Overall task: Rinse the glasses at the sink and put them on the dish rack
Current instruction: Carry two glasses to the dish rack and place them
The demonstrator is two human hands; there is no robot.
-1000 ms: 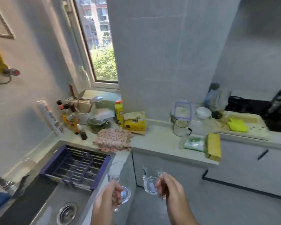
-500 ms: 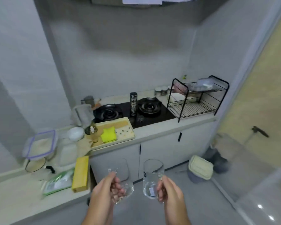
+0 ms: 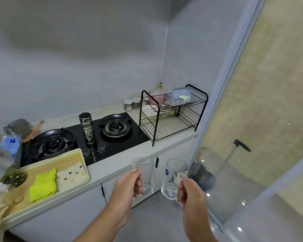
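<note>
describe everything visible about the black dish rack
The dish rack is black wire with two tiers and arched end frames. It stands upright on the counter at its far right end, right of the stove. The upper tier holds a clear lidded container and pinkish items; white plates lean at the lower tier's left. Most of the lower tier is bare.

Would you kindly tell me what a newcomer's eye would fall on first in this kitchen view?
First, two clear glasses held up in the foreground: the left glass in the left hand, the right glass in the right hand. Behind them, the black rack stands at the counter's far right end, beside the black hob. A bright yellow cloth lies in the tray at lower left.
</note>
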